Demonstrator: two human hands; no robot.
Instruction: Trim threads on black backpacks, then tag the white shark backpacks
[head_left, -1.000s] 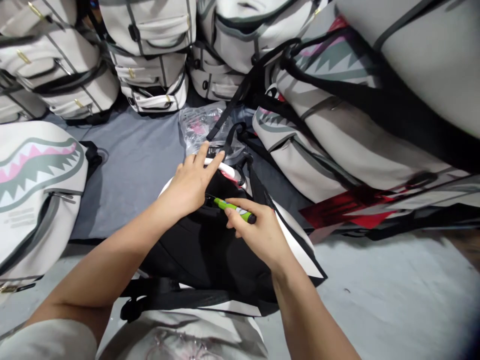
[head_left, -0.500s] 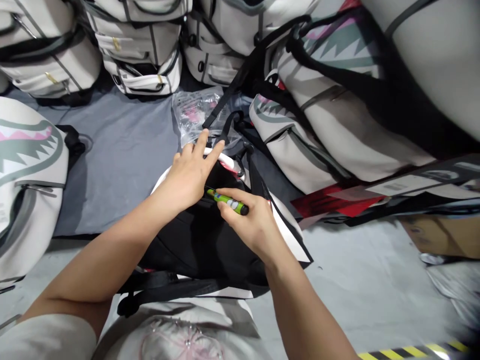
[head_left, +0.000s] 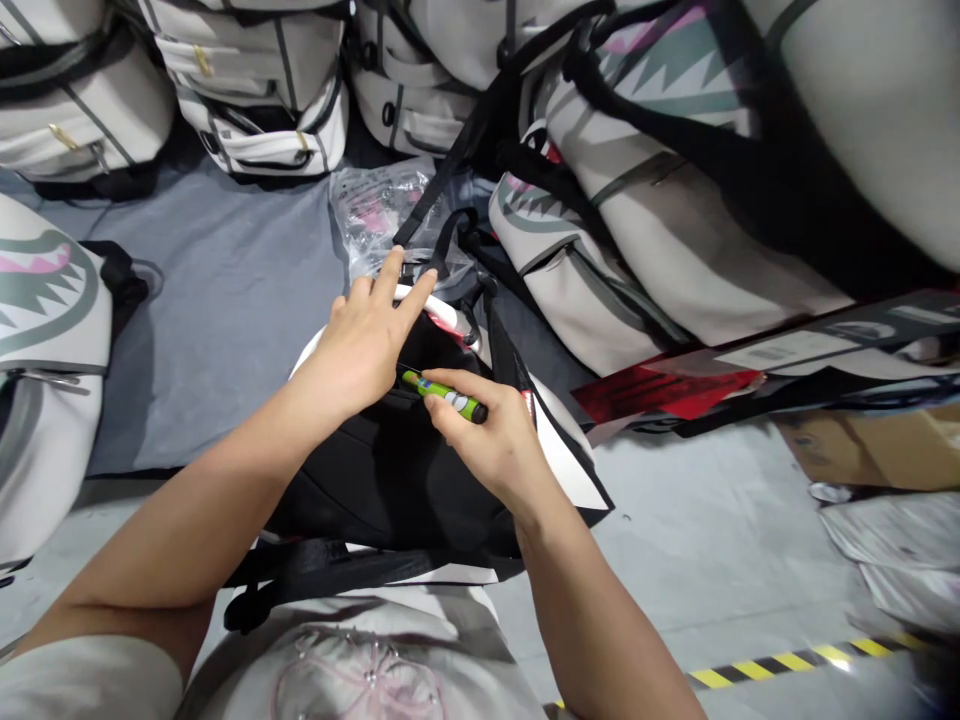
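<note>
A backpack [head_left: 390,480] lies in front of me with its black side up and its white handle [head_left: 431,302] at the far end. My left hand [head_left: 360,345] rests on the upper part of this backpack, fingers spread, holding nothing. Between thumb and fingers of my right hand [head_left: 491,435] is a slim green tool [head_left: 448,396] with a printed handle and a black end. Its thin dark tip points left toward the black fabric beside my left hand; the very end is hard to make out.
White backpacks [head_left: 255,70] stand in stacks along the back. More [head_left: 637,230] lean at the right, one with a shark-mouth print, and another [head_left: 45,300] sits at the left. Beyond the handle lies a clear plastic bag [head_left: 379,210]. A grey cloth [head_left: 225,330] covers the table.
The whole scene has shifted slightly left and up as the view moved. Both hands keep nearly the same place on the backpack, and the green tool stays in my right hand.
</note>
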